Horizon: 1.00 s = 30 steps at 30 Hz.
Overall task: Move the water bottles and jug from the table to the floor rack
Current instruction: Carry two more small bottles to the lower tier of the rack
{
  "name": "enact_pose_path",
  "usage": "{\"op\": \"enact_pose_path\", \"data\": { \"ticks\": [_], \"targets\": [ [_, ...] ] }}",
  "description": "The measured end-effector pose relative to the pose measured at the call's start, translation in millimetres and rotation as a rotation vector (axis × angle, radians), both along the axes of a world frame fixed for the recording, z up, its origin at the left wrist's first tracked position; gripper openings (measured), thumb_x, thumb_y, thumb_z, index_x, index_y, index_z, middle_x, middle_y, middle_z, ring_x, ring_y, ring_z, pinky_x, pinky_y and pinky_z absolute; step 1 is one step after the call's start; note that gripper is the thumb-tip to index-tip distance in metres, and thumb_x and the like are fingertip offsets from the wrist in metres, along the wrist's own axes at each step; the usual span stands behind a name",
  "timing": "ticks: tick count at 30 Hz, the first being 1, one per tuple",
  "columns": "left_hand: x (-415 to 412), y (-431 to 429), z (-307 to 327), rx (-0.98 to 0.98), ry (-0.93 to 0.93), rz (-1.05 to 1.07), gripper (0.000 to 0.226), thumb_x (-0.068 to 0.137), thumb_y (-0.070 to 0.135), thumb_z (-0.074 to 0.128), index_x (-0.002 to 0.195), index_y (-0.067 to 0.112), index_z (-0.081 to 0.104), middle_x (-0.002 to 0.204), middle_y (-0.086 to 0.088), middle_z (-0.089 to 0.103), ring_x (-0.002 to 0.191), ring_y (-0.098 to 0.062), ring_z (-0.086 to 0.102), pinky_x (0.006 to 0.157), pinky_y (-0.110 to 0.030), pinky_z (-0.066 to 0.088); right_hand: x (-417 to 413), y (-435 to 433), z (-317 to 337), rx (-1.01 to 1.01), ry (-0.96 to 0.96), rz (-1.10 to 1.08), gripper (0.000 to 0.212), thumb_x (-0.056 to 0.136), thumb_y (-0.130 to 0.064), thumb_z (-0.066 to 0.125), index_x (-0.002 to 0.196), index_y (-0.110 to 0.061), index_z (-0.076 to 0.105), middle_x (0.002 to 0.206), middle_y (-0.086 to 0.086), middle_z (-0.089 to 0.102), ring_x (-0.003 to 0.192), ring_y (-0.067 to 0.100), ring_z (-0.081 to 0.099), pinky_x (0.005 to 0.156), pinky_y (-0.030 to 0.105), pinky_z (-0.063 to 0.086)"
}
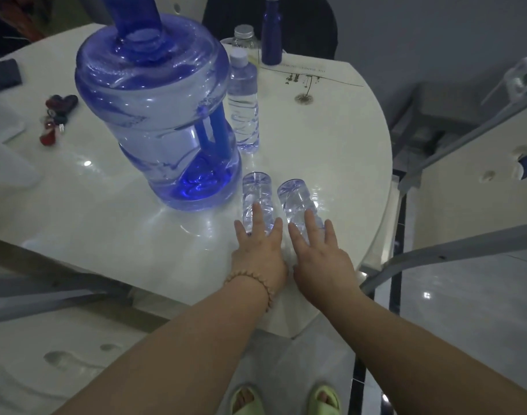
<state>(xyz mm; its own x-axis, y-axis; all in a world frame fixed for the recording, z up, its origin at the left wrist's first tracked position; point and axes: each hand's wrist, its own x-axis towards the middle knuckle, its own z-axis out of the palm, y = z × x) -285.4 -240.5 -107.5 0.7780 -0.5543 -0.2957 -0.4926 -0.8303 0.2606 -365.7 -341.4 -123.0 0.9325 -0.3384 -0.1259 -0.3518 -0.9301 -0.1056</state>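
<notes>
- Large translucent blue plastic jug [154,115] is standing upright left of centre. Judging it bulky, so a careless lift could be swinging it into the tall clear plastic bottle [244,109] standing just beside it.
- Left hand [257,253] is lying over the left clear ribbed bottle [254,190], which is on its side near the jug's base. The fingers are spread, nearly straight and resting on top, not wrapping it. Being round and slick, it is likely rolling off if pressed rather than gripped.
- Right hand [320,259] is lying the same way, fingers splayed, over the right clear ribbed bottle [295,196]. This one is lying nearer the curved edge, so a slip could be sending it to the floor.
- Surface: glossy white rounded table [331,130] is catching glare. A bunch of keys with red tags [57,115] is lying far left, and a slim dark blue bottle [271,34] is standing at the back.
- Room: dim. Grey metal bars [435,253] are crossing on the right over pale shiny floor tiles [465,310]. The floor rack is not showing clearly enough to identify.
</notes>
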Motion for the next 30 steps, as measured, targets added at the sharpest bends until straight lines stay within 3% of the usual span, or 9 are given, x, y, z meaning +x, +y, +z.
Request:
{"op": "enact_pose_path", "data": {
  "ticks": [4, 14, 17, 20, 24, 30],
  "targets": [
    [-3.4, -2.2, -1.5, -0.014, -0.053, -0.021, 0.076, 0.09, 0.02, 0.051, 0.145, 0.033, 0.001, 0.148, -0.002, -0.035, 0.137, -0.04, 0.001, 0.097, -0.042, 0.041, -1.1, 0.7, 0.2, 0.009, 0.004, -0.003, 0.076, 0.091, -0.02, 0.047, 0.147, -0.026, -0.002, 0.156, 0.001, -0.022, 0.142, 0.035, -0.003, 0.082, 0.044, 0.049],
    [-50.4, -29.2, 41.3, -0.226, -0.023, -0.084, 0.075, 0.082, 0.017, 0.058, 0.144, 0.029, 0.017, 0.155, 0.0, -0.012, 0.134, -0.035, 0.017, 0.101, -0.04, 0.039, -65.3, -13.3, 49.9, 0.068, -0.1, -0.158, 0.071, 0.087, -0.009, 0.05, 0.147, -0.026, 0.014, 0.159, 0.0, -0.002, 0.14, 0.031, 0.014, 0.095, 0.04, 0.046],
    [-76.6, -63.6, 83.1, -0.331, -0.085, -0.168, 0.075, 0.081, 0.021, 0.059, 0.144, 0.026, 0.019, 0.155, -0.003, -0.01, 0.134, -0.035, 0.017, 0.104, -0.039, 0.033, -96.7, -41.1, 93.7, 0.023, -0.178, -0.215, 0.071, 0.088, -0.012, 0.051, 0.148, -0.024, 0.015, 0.159, 0.003, 0.001, 0.14, 0.03, 0.015, 0.103, 0.041, 0.04],
    [-106.3, -108.2, 137.9, -0.471, -0.165, -0.242, 0.074, 0.081, 0.023, 0.061, 0.144, 0.023, 0.022, 0.155, -0.003, -0.006, 0.133, -0.032, 0.018, 0.102, -0.038, 0.035, -126.9, -78.4, 150.1, -0.088, -0.392, -0.28, 0.07, 0.079, -0.012, 0.067, 0.141, -0.016, 0.036, 0.154, 0.01, 0.026, 0.134, 0.032, 0.033, 0.099, 0.042, 0.045],
    [-159.1, -175.7, 202.7, -0.643, -0.305, -0.364, 0.073, 0.079, 0.024, 0.067, 0.14, 0.026, 0.028, 0.154, -0.003, 0.003, 0.132, -0.033, 0.023, 0.104, -0.04, 0.035, -179.5, -136.5, 208.3, -0.11, -0.559, -0.384, 0.065, 0.084, -0.016, 0.064, 0.142, -0.022, 0.035, 0.155, 0.004, 0.022, 0.134, 0.031, 0.03, 0.095, 0.046, 0.046],
    [-281.1, -298.7, 254.4, -0.696, -0.43, -0.534, 0.077, 0.079, 0.026, 0.066, 0.143, 0.018, 0.025, 0.155, -0.012, 0.003, 0.132, -0.037, 0.021, 0.106, -0.042, 0.032, -314.9, -249.8, 255.8, -0.215, -0.732, -0.454, 0.065, 0.079, -0.018, 0.074, 0.137, -0.013, 0.045, 0.15, 0.014, 0.033, 0.131, 0.036, 0.037, 0.098, 0.048, 0.045]
  ]
}}
